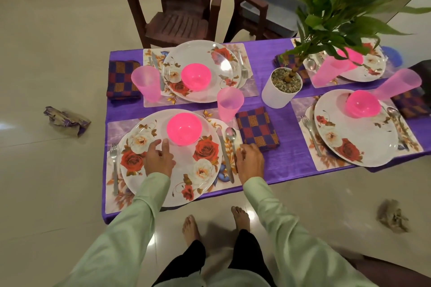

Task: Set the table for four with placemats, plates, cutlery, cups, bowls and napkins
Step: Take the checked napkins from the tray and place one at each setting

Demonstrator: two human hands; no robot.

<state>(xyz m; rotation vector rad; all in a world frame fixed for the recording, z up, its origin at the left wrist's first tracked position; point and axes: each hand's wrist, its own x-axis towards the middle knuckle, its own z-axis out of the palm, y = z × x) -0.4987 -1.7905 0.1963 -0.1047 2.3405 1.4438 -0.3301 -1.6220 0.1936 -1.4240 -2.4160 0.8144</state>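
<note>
The purple-clothed desk is laid for four, and every setting looks complete. On the near placemat the floral plate is centred under a pink bowl, with the checked napkin kept right for reach. The left hand is held relaxed above the plate, grasping nothing. The right hand is set at the spoon, probably to straighten it; whether its fingers pinch it cannot be told

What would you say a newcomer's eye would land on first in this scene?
The nearest pink bowl, on a rose-patterned plate, glows against the purple tablecloth; others like it dot the table. A leafy plant in a white pot stands mid-table. The left hand is over the nearest plate, the right hand by its spoon.
</note>
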